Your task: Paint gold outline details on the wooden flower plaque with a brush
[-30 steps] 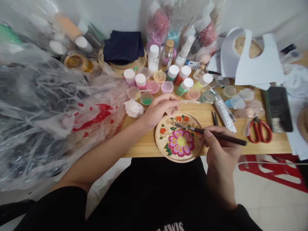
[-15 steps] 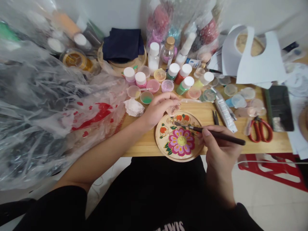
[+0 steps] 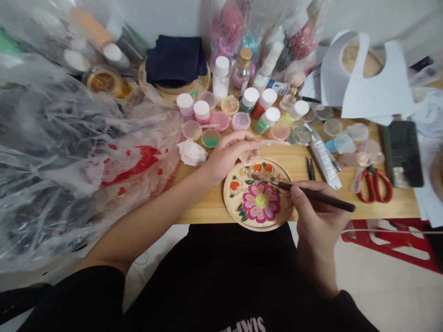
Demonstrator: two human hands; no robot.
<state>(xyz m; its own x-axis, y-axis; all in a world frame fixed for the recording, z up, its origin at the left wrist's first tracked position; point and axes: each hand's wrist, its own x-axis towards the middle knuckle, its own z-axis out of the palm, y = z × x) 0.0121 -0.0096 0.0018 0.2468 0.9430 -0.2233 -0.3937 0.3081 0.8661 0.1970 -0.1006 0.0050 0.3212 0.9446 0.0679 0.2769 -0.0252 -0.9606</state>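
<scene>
My right hand (image 3: 318, 219) grips a slim tool (image 3: 316, 196) with a dark handle, a thin metal shaft and a small flat tip; whether that tip is blade or bristle is unclear. It points at the upper part of a round wooden board (image 3: 230, 210), which overhangs the table's front edge. On the board are a pink and purple flower (image 3: 261, 203) with a yellow centre, orange fruits and green leaves outlined in gold. Curled above the board's top left edge, my left hand (image 3: 233, 154) pinches a small translucent cup (image 3: 249, 157), partly covered by the fingers.
Beyond my hands stand several white-capped jars (image 3: 249, 97) and small colour cups (image 3: 210, 138). Crumpled tissue (image 3: 193, 153) lies to the left, beside a large plastic bag (image 3: 69, 175). To the right are tweezers (image 3: 310, 168), a white tube (image 3: 323, 157), red-handled pliers (image 3: 374, 185) and a phone (image 3: 403, 154).
Hardly anything differs. The tool's handle end has shifted slightly right and down, while its tip stays over the same part of the board. The whole view has tilted a little.
</scene>
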